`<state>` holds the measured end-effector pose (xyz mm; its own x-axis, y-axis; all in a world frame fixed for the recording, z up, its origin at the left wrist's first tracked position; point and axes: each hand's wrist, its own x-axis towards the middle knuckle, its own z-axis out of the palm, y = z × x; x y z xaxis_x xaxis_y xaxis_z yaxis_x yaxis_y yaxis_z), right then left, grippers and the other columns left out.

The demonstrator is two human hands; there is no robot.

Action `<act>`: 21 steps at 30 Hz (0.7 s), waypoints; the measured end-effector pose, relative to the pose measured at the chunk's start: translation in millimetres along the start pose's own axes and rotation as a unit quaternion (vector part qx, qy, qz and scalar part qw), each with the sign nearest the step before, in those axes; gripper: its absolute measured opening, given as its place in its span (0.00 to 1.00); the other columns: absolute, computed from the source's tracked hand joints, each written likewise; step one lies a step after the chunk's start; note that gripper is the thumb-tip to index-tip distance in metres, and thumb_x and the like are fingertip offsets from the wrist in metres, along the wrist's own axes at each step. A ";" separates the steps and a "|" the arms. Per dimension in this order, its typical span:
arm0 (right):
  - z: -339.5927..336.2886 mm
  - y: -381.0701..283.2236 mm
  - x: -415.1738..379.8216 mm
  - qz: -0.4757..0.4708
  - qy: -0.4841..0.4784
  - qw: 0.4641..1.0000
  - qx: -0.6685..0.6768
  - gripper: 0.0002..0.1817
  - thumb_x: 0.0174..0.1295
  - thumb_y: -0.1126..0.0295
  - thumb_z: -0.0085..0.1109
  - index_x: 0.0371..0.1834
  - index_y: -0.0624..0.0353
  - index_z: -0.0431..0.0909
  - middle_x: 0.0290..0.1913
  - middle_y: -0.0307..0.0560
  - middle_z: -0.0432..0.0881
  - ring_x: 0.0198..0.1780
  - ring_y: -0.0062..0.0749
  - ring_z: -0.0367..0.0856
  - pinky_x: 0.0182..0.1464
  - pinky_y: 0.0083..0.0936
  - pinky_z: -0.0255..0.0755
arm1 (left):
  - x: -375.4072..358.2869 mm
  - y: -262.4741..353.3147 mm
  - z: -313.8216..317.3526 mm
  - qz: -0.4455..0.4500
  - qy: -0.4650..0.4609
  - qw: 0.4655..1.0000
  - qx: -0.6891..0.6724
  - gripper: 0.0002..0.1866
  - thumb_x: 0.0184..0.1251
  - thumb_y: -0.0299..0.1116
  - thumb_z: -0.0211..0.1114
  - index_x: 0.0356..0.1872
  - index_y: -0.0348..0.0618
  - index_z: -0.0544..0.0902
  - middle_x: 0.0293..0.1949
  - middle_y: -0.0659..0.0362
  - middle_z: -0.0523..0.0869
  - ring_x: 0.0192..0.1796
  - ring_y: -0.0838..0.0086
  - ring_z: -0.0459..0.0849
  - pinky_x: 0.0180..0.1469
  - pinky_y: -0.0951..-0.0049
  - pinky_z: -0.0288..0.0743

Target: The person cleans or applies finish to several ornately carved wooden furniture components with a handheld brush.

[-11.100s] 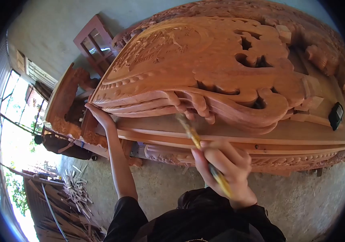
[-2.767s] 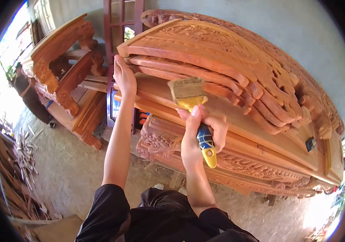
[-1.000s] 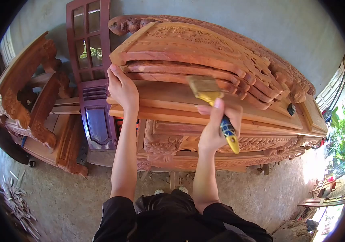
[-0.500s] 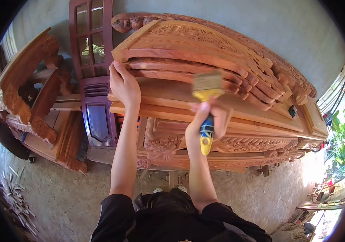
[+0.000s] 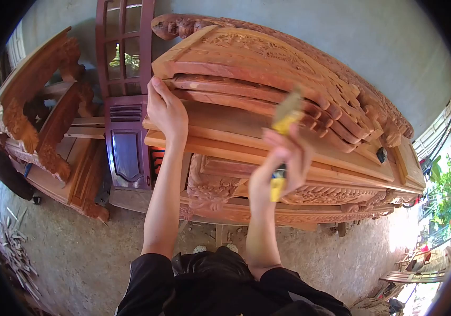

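Note:
A carved wooden panel [image 5: 246, 52] lies tilted on top of a stack of curved wooden pieces. My left hand [image 5: 167, 113] grips the left corner of this panel, thumb at its lower edge. In my right hand [image 5: 283, 160] is a paintbrush [image 5: 288, 113] with a yellow, blue and black handle, its bristles pointing up and blurred by motion in front of the curved pieces [image 5: 236, 100]. Below them are flat wooden boards [image 5: 225, 142] over carved furniture [image 5: 215, 181].
To the left, carved wooden furniture [image 5: 41, 95] stands beside a purple door panel [image 5: 126, 152]. A long carved piece [image 5: 225, 22] leans on the wall behind. A small black object [image 5: 381, 155] sits at the right. Wood scraps [image 5: 15, 245] lie on the floor.
My right hand has moved slightly right, and the brush has turned so its bristles point up and to the right. My left hand still holds the panel corner. The whole view has shifted a little.

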<state>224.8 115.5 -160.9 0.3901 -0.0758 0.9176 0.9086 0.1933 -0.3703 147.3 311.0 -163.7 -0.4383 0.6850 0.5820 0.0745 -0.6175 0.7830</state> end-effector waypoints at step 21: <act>29.2 -20.5 -17.4 -0.072 -0.092 0.991 0.073 0.03 0.63 0.80 0.67 0.38 0.63 0.87 0.43 0.51 0.86 0.38 0.32 0.89 0.34 0.25 0.81 | 0.7 -9.7 -1.4 0.012 -0.007 1.000 -0.006 0.29 0.85 0.51 0.44 0.47 0.33 0.83 0.31 0.50 0.86 0.33 0.66 0.83 0.37 0.66 0.73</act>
<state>195.0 141.4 -165.1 0.2120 0.0633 0.9752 0.9166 0.3332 -0.2209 145.0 316.9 -171.2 -0.4241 0.6751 0.6037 0.0743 -0.6384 0.7661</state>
